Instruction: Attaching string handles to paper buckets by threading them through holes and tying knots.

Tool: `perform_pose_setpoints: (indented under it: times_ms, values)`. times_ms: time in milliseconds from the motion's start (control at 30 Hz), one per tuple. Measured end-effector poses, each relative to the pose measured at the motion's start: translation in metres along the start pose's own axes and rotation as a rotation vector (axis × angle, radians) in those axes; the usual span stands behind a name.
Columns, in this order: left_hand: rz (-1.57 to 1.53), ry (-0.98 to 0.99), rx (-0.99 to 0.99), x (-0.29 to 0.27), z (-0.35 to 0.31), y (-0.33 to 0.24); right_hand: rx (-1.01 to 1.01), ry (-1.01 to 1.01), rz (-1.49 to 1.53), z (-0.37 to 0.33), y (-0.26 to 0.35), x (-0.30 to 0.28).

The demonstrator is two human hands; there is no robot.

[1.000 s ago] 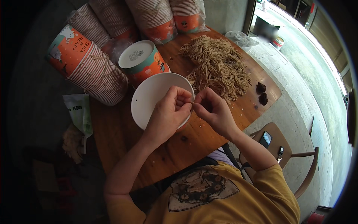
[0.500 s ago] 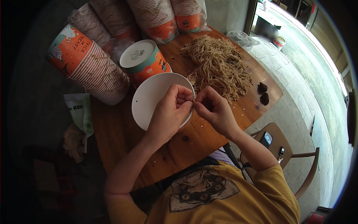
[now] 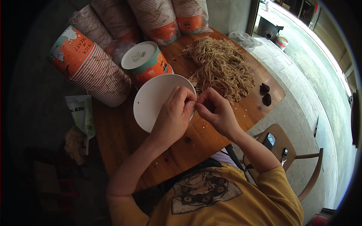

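Note:
A white-lined paper bucket (image 3: 149, 100) lies tipped on the wooden table with its mouth facing me. A small dark hole shows in its wall on the left. My left hand (image 3: 175, 111) reaches across the mouth, and its thumb and fingertips are pinched together at the right rim. Just outside that rim, my right hand (image 3: 217, 111) pinches too, thumb against forefinger. The fingertips of both hands nearly meet. Whatever they hold there is too small and covered to make out. Beyond my right hand lies a heap of tan cords (image 3: 222, 69).
An upside-down orange and green paper bucket (image 3: 151, 66) stands behind. A leaning stack of buckets (image 3: 94, 69) is at left, more wrapped stacks (image 3: 152, 19) at the back. Two dark lumps (image 3: 266, 94) lie near the table's right edge. A chair (image 3: 279, 143) holds a phone (image 3: 270, 141).
My left hand has rolled over so its back shows more, and its fingers have curled closer round the rim. My right hand has barely moved.

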State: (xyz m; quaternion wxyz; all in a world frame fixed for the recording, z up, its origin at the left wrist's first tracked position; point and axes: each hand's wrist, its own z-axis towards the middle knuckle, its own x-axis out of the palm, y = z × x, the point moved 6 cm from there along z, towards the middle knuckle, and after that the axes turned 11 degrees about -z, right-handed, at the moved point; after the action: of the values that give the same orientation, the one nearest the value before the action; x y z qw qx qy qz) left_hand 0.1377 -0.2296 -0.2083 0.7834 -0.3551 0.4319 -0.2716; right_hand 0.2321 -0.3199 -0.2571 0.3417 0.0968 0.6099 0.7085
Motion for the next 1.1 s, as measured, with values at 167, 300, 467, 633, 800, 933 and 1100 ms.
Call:
perform_pose_setpoints:
  times_ms: [167, 300, 467, 633, 800, 933, 1100]
  values:
    - [-0.18, -0.015, -0.036, 0.002, -0.001, 0.001, -0.008, -0.014, 0.015, 0.0, -0.002, 0.0]
    - [-0.289, -0.037, -0.083, 0.001, -0.001, 0.008, 0.001, -0.008, 0.004, 0.0, -0.002, 0.001]
    - [-0.309, 0.002, -0.172, 0.001, -0.001, 0.02, -0.008, -0.012, 0.005, 0.001, -0.001, 0.001]
    - [-0.225, -0.01, -0.168, 0.0, -0.001, 0.018, 0.014, 0.032, -0.001, 0.001, -0.001, 0.002]
    - [0.012, -0.045, 0.11, 0.0, 0.002, -0.007, 0.0, -0.005, 0.003, 0.003, -0.004, 0.001]
    - [0.003, -0.045, 0.141, 0.002, 0.002, -0.009, 0.0, -0.001, 0.023, 0.003, -0.003, 0.002]
    - [-0.088, -0.072, 0.072, 0.001, 0.003, -0.002, 0.036, 0.063, -0.003, 0.002, -0.002, 0.003]
